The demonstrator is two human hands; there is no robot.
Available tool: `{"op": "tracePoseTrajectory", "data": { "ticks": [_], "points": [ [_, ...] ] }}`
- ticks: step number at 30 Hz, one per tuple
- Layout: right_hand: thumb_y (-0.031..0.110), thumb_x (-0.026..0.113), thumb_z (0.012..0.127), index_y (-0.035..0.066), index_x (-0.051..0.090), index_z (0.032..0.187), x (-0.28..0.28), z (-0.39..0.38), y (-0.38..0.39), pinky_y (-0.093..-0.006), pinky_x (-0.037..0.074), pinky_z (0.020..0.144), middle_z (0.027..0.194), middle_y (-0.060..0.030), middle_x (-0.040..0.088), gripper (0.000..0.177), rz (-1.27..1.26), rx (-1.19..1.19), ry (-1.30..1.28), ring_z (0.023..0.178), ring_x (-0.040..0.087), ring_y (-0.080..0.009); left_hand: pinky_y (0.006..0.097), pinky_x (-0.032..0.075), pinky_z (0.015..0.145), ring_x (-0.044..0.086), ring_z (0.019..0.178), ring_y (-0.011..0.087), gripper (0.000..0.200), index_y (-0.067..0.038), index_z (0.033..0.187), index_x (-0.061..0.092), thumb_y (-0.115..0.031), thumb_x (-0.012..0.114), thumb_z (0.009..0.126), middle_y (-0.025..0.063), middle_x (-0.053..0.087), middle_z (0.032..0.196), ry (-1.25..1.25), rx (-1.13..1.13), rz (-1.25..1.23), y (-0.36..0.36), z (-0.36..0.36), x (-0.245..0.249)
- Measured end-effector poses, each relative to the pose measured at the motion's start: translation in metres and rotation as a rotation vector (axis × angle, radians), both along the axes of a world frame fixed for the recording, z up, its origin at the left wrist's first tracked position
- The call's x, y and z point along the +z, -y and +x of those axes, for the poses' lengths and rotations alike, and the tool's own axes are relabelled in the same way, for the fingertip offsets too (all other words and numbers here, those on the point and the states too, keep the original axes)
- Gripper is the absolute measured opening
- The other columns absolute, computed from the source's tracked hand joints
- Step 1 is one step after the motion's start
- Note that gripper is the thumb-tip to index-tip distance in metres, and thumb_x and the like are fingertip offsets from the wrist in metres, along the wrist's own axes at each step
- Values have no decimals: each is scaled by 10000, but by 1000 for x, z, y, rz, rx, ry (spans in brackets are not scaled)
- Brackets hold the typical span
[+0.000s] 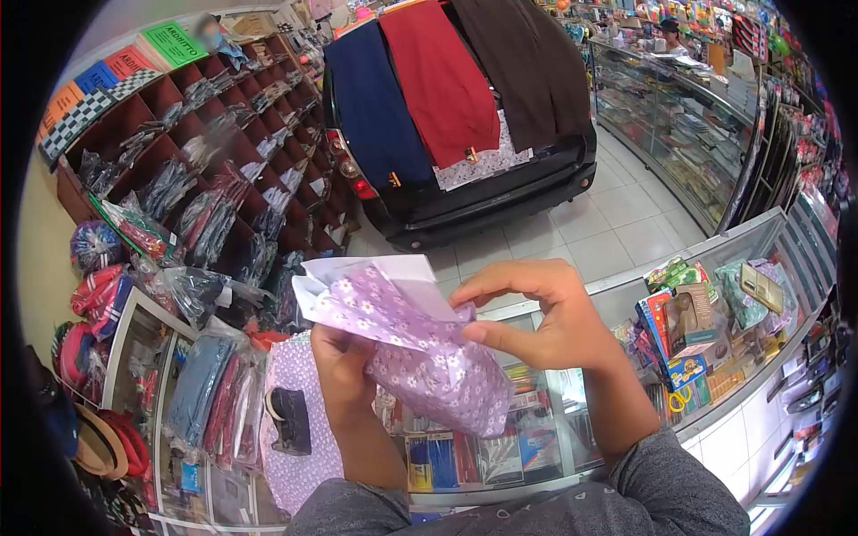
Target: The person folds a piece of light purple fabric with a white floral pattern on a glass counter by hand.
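A purple cloth with white flowers (438, 380) hangs from my hands at the middle of the view, with a white sheet (407, 272) against its upper edge. My left hand (344, 357) grips the cloth from below at its left side, its fingers partly hidden behind the fabric. At the cloth's upper right corner my right hand (532, 313) pinches the edge between thumb and forefinger. More flowered purple material (281, 464) lies on the counter at the lower left, with a black tape dispenser (290, 420) on it.
Below the hands runs a glass display counter (617, 295), bearing boxed goods (693, 322), a phone (761, 286) and yellow scissors (679, 398). Packed clothes (201, 384) lie left. Beyond stand a car (483, 210) draped with trousers, a shelf of pigeonholes (116, 138) and a person (670, 37).
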State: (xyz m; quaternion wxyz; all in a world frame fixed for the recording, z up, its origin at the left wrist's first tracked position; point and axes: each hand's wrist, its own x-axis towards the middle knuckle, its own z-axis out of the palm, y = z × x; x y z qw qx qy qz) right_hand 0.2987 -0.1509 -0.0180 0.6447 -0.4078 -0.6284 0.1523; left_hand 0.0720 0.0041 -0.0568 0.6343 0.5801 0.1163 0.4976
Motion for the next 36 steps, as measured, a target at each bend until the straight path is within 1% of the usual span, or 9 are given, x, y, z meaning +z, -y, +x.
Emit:
{"op": "tracePoseTrajectory", "data": {
  "ticks": [3, 9, 15, 18, 23, 26, 29, 31, 36],
  "points": [
    [126, 853, 842, 10, 785, 1014, 1, -1, -1, -318, 572, 793, 970, -104, 792, 218, 23, -45, 61, 898, 749, -189, 330, 527, 954, 698, 1061, 191, 652, 69, 1279, 610, -287, 909, 821, 99, 727, 1170, -101, 13, 61, 11, 3, 10],
    [97, 842, 859, -47, 764, 942, -6, -14, -6, -297, 567, 620, 811, -141, 765, 183, 62, -269, 36, 679, 748, -171, 311, 510, 935, 674, 1049, 160, 657, 73, 1269, 617, -379, 875, 869, 95, 723, 1154, -131, 63, 208, 15, 7, 12],
    [87, 827, 876, -53, 760, 1018, -6, -17, -9, -296, 606, 717, 897, -133, 786, 211, 44, -255, -104, 787, 774, -170, 284, 512, 917, 690, 1033, 170, 632, 70, 1281, 623, -371, 859, 896, 121, 726, 1163, -69, 107, 207, 17, 15, 13],
    [42, 777, 902, -56, 753, 1077, -9, -6, -10, -293, 607, 824, 972, -149, 786, 203, 10, -39, -82, 907, 773, -175, 310, 512, 955, 691, 1061, 181, 630, 71, 1294, 615, -348, 864, 894, 126, 726, 1181, -7, 110, 169, 17, 16, 15],
    [78, 752, 942, -59, 754, 1089, -12, -3, -11, -278, 597, 805, 979, -112, 779, 201, -149, -43, -155, 897, 740, -128, 312, 518, 950, 698, 1057, 180, 559, 69, 1274, 634, -289, 859, 909, 121, 738, 1176, 26, 186, 250, 10, 13, 4],
    [147, 803, 925, -41, 690, 1180, -14, -6, -15, -310, 587, 874, 1068, -92, 755, 337, -211, 40, -271, 983, 723, -160, 308, 513, 949, 696, 1049, 167, 531, 71, 1272, 640, -264, 852, 919, 110, 748, 1150, 6, 207, 247, 18, 18, 14],
    [230, 876, 869, 15, 552, 1301, -19, -8, -18, -363, 557, 972, 1199, -107, 699, 582, -33, 122, -353, 1119, 679, -205, 301, 506, 950, 691, 1047, 160, 535, 79, 1282, 634, -254, 849, 922, 118, 750, 1152, -3, 234, 262, 19, 21, 15],
    [280, 932, 802, 69, 419, 1363, -23, -4, -22, -407, 522, 1037, 1299, -140, 637, 788, 32, 64, -63, 1214, 631, -231, 301, 507, 943, 690, 1042, 159, 534, 81, 1283, 632, -249, 848, 923, 123, 751, 1151, 22, 239, 249, 17, 22, 15],
    [130, 922, 757, 58, 628, 1212, -16, -11, -19, -420, 470, 1095, 1362, -132, 603, 546, 6, 20, -91, 1264, 602, -243, 291, 510, 926, 687, 1036, 149, 515, 84, 1276, 634, -204, 857, 911, 117, 752, 1141, 51, 242, 216, 19, 23, 12]
  ]
}}
